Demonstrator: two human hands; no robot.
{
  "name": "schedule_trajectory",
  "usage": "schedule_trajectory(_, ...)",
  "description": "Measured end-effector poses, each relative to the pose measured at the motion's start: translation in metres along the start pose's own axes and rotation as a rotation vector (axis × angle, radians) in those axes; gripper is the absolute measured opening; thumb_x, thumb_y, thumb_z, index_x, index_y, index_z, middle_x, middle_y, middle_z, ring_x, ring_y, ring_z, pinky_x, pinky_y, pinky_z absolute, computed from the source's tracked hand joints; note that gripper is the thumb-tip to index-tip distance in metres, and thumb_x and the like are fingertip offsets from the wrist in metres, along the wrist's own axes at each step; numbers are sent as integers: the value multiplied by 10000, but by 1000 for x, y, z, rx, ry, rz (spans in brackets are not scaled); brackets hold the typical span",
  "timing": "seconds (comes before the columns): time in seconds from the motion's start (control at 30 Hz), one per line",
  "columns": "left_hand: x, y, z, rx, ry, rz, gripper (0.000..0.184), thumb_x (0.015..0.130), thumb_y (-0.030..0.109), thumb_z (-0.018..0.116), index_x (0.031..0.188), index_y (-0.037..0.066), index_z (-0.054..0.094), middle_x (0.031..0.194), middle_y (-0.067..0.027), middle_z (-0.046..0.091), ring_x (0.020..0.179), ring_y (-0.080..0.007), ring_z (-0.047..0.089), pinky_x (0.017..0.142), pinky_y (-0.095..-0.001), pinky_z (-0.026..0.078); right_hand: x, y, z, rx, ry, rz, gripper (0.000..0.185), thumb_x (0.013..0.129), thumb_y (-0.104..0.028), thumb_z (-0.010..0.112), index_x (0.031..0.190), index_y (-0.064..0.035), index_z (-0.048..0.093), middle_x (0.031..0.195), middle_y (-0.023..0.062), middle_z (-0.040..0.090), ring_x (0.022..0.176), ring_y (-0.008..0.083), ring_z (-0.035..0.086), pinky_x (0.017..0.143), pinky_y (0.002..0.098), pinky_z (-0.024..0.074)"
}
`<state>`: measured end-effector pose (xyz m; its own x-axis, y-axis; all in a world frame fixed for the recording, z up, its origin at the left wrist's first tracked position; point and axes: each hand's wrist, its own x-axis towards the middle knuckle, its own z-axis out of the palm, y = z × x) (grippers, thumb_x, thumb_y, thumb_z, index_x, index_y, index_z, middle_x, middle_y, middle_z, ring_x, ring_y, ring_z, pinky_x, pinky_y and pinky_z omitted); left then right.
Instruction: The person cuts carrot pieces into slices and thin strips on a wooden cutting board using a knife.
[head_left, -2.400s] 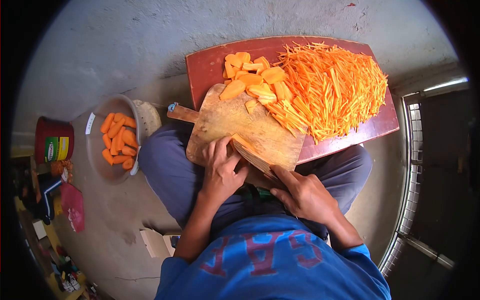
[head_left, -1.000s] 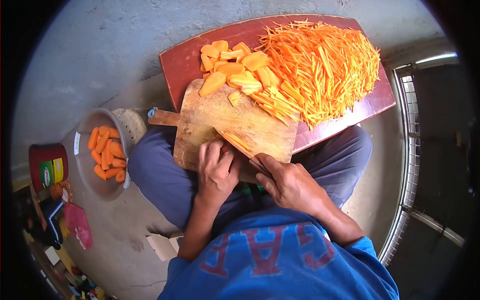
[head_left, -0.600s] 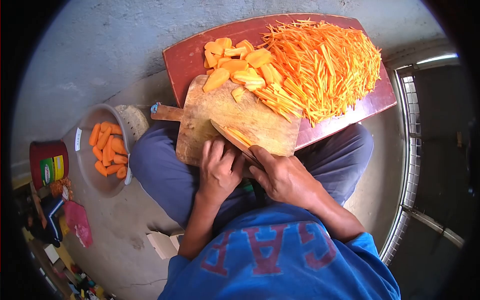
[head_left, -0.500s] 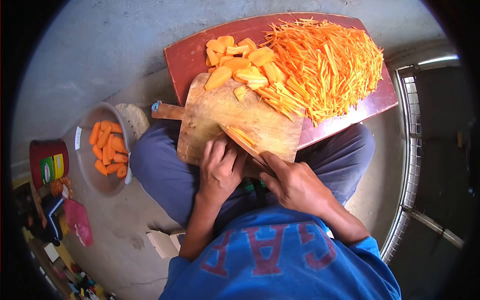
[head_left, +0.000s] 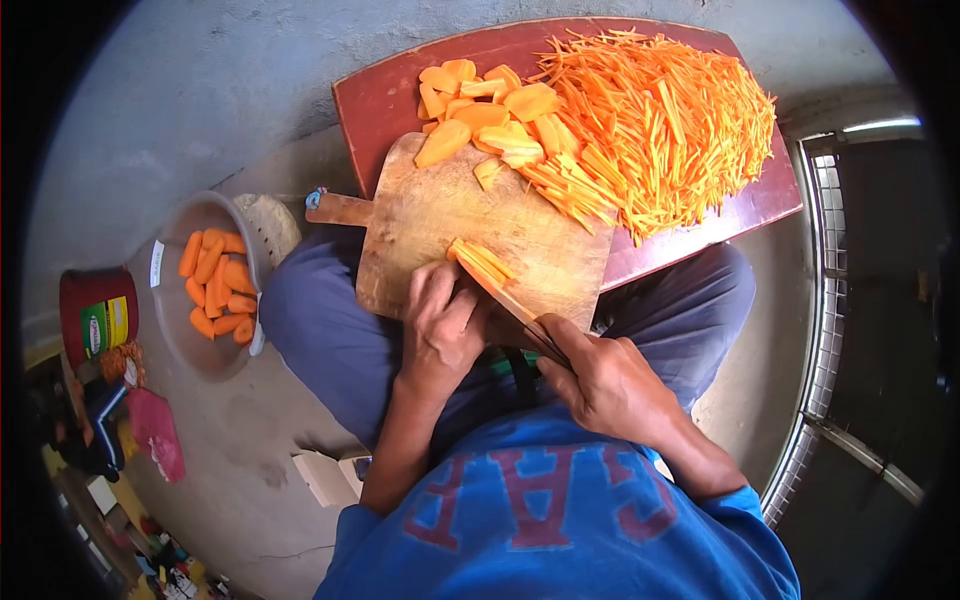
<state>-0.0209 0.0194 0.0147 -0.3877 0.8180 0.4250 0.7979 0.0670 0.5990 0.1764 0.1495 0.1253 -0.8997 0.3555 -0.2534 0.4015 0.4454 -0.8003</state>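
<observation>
My right hand (head_left: 610,380) is closed round the handle of a knife (head_left: 520,312), its blade slanting up and left over the near edge of a wooden cutting board (head_left: 430,215). Against the blade's far side lie freshly cut carrot strips (head_left: 483,262). My left hand (head_left: 442,325) is curled at the board's near edge, beside the blade. Its fingertips are bent under, and whatever they press on is hidden. Carrot slices (head_left: 482,115) are heaped at the board's far edge, touching a large mound of carrot strips (head_left: 665,130).
Under the mound is a red table (head_left: 385,85); the board rests across my lap and its edge. On the floor at left, a plastic tub (head_left: 180,335) holds several peeled carrots (head_left: 215,285). Beyond it are a red bucket (head_left: 85,300) and a pink bag (head_left: 155,430). A grated door (head_left: 825,270) stands at right.
The knife has tilted, its blade leaning away, and the strips beside it have shifted slightly to the right. Both hands keep nearly the same place, and the view has moved a little.
</observation>
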Motion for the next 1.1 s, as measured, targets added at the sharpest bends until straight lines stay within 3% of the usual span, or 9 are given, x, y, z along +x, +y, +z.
schedule_trajectory(0.23,-3,2,-6,16,-82,-60,257,897,17,824,1153,3,807,1196,-177,700,1130,-439,651,952,-537,568,40,16,23,-46,100,-165,338,1064,-144,742,1325,8,590,852,318,731,832,549,754,718,619,604)
schedule_trajectory(0.37,-1,2,-4,-48,10,-33,210,887,16,839,1095,8,810,1140,-184,688,1042,-433,642,904,-535,564,6,1,0,-28,7,-23,357,1057,-149,751,1334,7,587,832,308,726,790,540,750,701,615,604)
schedule_trajectory(0.57,-3,1,-8,6,-69,-60,180,875,-11,830,1052,13,807,1085,-171,688,1012,-420,650,867,-523,569,38,11,22,-71,24,-65,451,1061,-137,738,1453,32,595,979,341,752,924,556,750,798,612,605)
schedule_trajectory(0.67,-3,-2,-7,-22,-44,-51,198,852,-23,823,1044,24,810,1042,-163,662,984,-414,640,845,-522,566,37,9,18,-75,93,-152,304,1058,-138,745,1276,21,604,839,319,726,819,545,746,735,594,604)
schedule_trajectory(0.77,0,0,-5,-91,43,-4,189,836,-22,818,1018,27,803,1003,-165,628,952,-413,623,824,-529,560,10,-1,5,-42,5,-17,332,1049,-150,761,1288,19,606,841,332,721,839,563,742,735,612,601)
schedule_trajectory(0.8,-2,-1,-5,-79,27,-17,185,838,-23,813,1016,26,802,1010,-165,632,960,-413,627,832,-524,563,6,-2,3,-46,-18,15,341,1047,-152,765,1295,20,607,844,336,721,847,567,741,735,616,600)
schedule_trajectory(0.83,-4,-3,-5,-68,9,-24,181,841,-24,808,1015,25,801,1017,-165,636,967,-413,630,840,-519,566,6,-2,3,-58,-51,63,435,1056,-126,744,1434,39,606,1024,340,761,945,554,757,805,605,618)
schedule_trajectory(1.03,0,1,-7,-56,-11,-41,194,860,-32,758,1036,27,816,1040,-162,646,1028,-410,643,919,-563,558,47,17,25,-38,110,-224,364,1049,-156,763,1318,20,594,845,332,729,841,563,749,743,629,600)
schedule_trajectory(1.1,-4,-3,-6,-40,-4,-30,188,867,-21,746,1030,35,820,1039,-154,647,1040,-404,643,953,-583,537,31,4,12,-40,25,-86,356,1053,-155,759,1315,22,596,855,335,731,849,560,750,740,629,597)
